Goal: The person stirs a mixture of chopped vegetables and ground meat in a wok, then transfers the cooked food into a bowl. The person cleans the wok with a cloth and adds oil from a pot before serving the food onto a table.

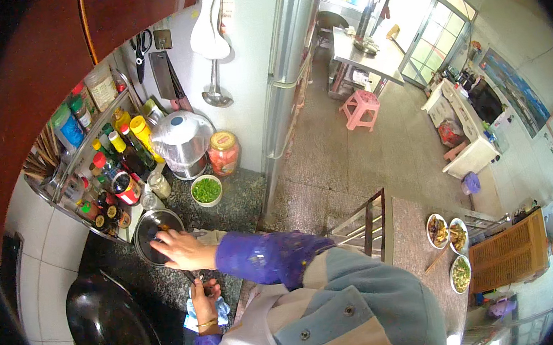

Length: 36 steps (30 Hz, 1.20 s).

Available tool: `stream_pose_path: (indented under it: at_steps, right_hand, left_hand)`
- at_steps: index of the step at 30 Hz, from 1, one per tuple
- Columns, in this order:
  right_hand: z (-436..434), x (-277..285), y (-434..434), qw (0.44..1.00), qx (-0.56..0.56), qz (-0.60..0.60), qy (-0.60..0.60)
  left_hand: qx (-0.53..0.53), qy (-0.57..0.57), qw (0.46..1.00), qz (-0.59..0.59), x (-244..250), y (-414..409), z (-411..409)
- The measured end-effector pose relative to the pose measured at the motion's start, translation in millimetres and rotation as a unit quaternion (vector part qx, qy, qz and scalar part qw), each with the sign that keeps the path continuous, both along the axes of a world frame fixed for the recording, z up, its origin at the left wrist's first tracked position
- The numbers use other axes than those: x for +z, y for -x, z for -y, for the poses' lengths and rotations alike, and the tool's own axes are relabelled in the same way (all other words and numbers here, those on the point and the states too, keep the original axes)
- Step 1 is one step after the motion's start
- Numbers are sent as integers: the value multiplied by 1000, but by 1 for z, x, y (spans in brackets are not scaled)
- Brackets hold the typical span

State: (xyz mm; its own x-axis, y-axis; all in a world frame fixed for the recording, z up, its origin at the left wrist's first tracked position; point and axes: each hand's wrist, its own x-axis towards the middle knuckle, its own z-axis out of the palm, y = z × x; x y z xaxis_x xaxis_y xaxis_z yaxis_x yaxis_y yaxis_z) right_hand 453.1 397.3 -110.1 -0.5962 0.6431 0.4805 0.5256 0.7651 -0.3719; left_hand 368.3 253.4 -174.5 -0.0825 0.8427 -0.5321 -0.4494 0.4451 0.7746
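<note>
My right hand (182,249) reaches over a round, rimmed vessel or lid (146,255) on the dark speckled counter. Its fingers are bent over the dark middle; whether they grip anything there is not clear. Below it, my left hand (205,299) has curled fingers near a small dark object, and its hold cannot be made out. A crumpled blue and white packet or cloth (223,311) lies by that wrist. A black wok (107,325) stands at the lower left. Beyond the round vessel are small glass jars (159,185) and a bowl of chopped green onions (206,191).
A metal rack (66,171) with sauce bottles lines the wall. Near it stand a covered appliance (183,141) and a red-filled jar (224,152). A cleaver (163,76) and a ladle (217,98) hang above. Behind me, plates of food (438,231) stand on another surface.
</note>
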Motion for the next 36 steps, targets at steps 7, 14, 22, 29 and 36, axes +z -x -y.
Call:
stream_pose_path:
  at_steps: [7, 14, 22, 29, 36]
  right_hand:
    - [-61, -18, 44, 984, -46, 166, 38]
    - [-54, 20, 62, 981, 102, 160, 41]
    - [-47, 100, -34, 1000, 15, 3, 22]
    - [-42, 79, -194, 978, -109, 169, 63]
    - [11, -29, -186, 971, -56, 135, 192]
  left_hand:
    - [30, 11, 996, 83, -4, 4, -4]
    - [39, 51, 998, 21, -5, 18, 31]
    - [13, 0, 1000, 11, -17, 16, 27]
    - [23, 10, 993, 113, -7, 26, -1]
    - [29, -47, 998, -12, -2, 24, -12]
